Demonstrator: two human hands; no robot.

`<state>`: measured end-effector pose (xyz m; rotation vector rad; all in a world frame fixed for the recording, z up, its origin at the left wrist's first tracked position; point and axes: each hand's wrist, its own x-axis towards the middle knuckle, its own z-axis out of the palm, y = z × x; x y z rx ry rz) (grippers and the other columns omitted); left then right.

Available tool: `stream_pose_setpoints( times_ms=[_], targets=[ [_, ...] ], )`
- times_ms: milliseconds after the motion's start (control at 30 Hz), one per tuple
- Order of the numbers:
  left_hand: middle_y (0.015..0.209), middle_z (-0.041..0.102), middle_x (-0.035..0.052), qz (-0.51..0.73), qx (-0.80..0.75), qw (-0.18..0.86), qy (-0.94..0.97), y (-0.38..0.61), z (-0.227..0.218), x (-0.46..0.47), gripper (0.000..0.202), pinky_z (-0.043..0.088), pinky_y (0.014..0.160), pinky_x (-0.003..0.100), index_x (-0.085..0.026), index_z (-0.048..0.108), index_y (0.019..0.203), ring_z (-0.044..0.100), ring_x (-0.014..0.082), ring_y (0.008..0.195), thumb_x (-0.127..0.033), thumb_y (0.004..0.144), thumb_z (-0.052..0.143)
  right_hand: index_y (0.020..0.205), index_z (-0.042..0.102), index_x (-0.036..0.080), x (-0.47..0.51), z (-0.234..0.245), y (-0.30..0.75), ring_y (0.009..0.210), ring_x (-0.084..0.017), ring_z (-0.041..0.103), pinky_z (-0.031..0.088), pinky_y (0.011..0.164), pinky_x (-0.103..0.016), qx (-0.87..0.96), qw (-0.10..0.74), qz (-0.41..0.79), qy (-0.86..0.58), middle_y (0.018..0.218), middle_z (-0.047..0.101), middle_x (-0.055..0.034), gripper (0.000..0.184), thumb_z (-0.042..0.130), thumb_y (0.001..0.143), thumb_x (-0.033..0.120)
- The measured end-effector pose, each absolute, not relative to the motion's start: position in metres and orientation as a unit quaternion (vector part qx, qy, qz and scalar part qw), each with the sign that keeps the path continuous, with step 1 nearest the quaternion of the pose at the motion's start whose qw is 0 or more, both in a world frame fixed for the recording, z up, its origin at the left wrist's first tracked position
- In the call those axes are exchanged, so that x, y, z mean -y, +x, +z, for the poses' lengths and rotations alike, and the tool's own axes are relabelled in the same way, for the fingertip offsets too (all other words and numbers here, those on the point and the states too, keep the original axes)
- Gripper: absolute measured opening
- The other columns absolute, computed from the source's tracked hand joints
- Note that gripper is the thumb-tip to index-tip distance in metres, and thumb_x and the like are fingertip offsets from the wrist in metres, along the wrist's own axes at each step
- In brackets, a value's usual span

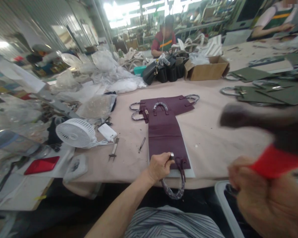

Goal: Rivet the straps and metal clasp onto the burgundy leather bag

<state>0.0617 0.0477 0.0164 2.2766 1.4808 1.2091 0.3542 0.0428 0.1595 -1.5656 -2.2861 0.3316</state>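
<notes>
Right hand (263, 201) grips hammer (253, 117); fan (75, 132) near purple panel (165, 138).

White fan (75, 133) beside power bank (107, 132) — cardboard box (206, 68) farther back.

Place: bag-making workshop, factory floor. Evidence: long worktop (213, 132) laid with cut purple bag panels (164, 129) and green panels (275, 94), ring handles fitted; finished black bags (164, 72); cardboard box (206, 70); heaped plastic wrapping (103, 62); hand tools (113, 150); blurred red-handled hammer (275, 162); seated co-workers (164, 41) under strip lights (124, 10).
</notes>
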Motion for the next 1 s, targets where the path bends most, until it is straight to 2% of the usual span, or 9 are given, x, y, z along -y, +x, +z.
stream_pose_setpoints(
  times_ms=[133,233,367,467,567,633,767,900,1000],
  targets=[
    [0.077,0.071,0.0045,0.400,-0.501,0.096,0.761,0.062,0.016,-0.047,0.004,0.054,0.061,0.027,-0.018,0.061,0.089,0.071,0.0201,0.068,-0.018,0.091,0.058,0.077,0.051,0.021,-0.061,0.150,0.342,0.048,-0.014,0.042,0.025,0.047,-0.026,0.774,0.176,0.179,-0.581,0.052,0.042,0.0012,0.043,0.043,0.095,0.060],
    [0.083,0.072,0.0054,0.408,-0.501,0.113,0.755,0.064,0.018,-0.046,0.006,0.056,0.067,0.028,-0.018,0.062,0.096,0.073,0.0203,0.075,-0.018,0.092,0.057,0.075,0.050,0.021,-0.082,0.128,0.333,0.047,-0.013,0.041,0.027,0.046,-0.026,0.743,0.155,0.255,-0.600,0.053,0.043,0.0007,0.044,0.040,0.094,0.060],
    [0.088,0.073,0.0056,0.412,-0.502,0.139,0.748,0.063,0.023,-0.044,0.010,0.058,0.072,0.028,-0.019,0.062,0.102,0.073,0.0189,0.080,-0.020,0.095,0.056,0.074,0.050,0.020,-0.110,0.095,0.339,0.045,-0.014,0.044,0.035,0.046,-0.027,0.699,0.068,0.314,-0.639,0.057,0.049,-0.0021,0.043,0.024,0.096,0.048],
    [0.096,0.075,0.0059,0.420,-0.506,0.176,0.732,0.060,0.026,-0.043,0.016,0.060,0.080,0.028,-0.020,0.063,0.110,0.073,0.0185,0.087,-0.023,0.096,0.058,0.085,0.058,0.016,-0.119,0.076,0.340,0.058,-0.022,0.057,0.046,0.057,-0.035,0.693,0.043,0.273,-0.666,0.070,0.060,-0.0107,0.039,0.028,0.095,0.039],
    [0.098,0.075,0.0057,0.418,-0.509,0.207,0.723,0.057,0.029,-0.041,0.015,0.060,0.083,0.028,-0.020,0.066,0.108,0.072,0.0184,0.090,-0.023,0.094,0.061,0.117,0.060,0.012,-0.113,0.063,0.322,0.103,-0.034,0.061,0.050,0.087,-0.048,0.751,0.124,0.177,-0.624,0.116,0.063,-0.0212,0.041,0.040,0.095,0.039],
    [0.097,0.075,0.0059,0.411,-0.514,0.221,0.720,0.058,0.030,-0.040,0.012,0.059,0.084,0.029,-0.020,0.068,0.104,0.072,0.0188,0.091,-0.023,0.094,0.062,0.127,0.057,0.013,-0.101,0.057,0.300,0.120,-0.033,0.054,0.045,0.101,-0.049,0.812,0.220,0.121,-0.527,0.130,0.057,-0.0192,0.041,0.046,0.098,0.039],
    [0.092,0.075,0.0066,0.434,-0.550,0.295,0.650,0.063,0.033,-0.044,0.011,0.059,0.085,0.032,-0.019,0.070,0.095,0.071,0.0195,0.087,-0.026,0.091,0.063,0.113,0.062,0.018,-0.074,0.043,0.257,0.109,-0.027,0.055,0.047,0.095,-0.044,0.868,0.263,0.125,-0.403,0.119,0.061,-0.0126,0.020,0.053,0.098,0.029],
    [0.085,0.073,0.0068,0.593,-0.597,0.415,0.347,0.040,0.043,-0.062,0.029,0.061,0.077,0.037,-0.017,0.062,0.097,0.073,0.0203,0.077,-0.045,0.092,0.055,0.112,0.061,0.018,-0.063,0.032,0.245,0.110,-0.028,0.052,0.044,0.095,-0.046,0.856,0.257,0.151,-0.422,0.119,0.059,-0.0119,0.018,0.059,0.095,0.024],
    [0.082,0.072,0.0074,0.535,-0.692,0.365,0.319,-0.008,0.057,-0.075,0.030,0.060,0.070,0.036,-0.015,0.062,0.095,0.072,0.0214,0.071,-0.043,0.088,0.056,0.112,0.061,0.018,-0.064,0.028,0.249,0.112,-0.028,0.051,0.042,0.096,-0.046,0.849,0.284,0.168,-0.412,0.119,0.059,-0.0110,0.020,0.061,0.093,0.022]
  ],
)
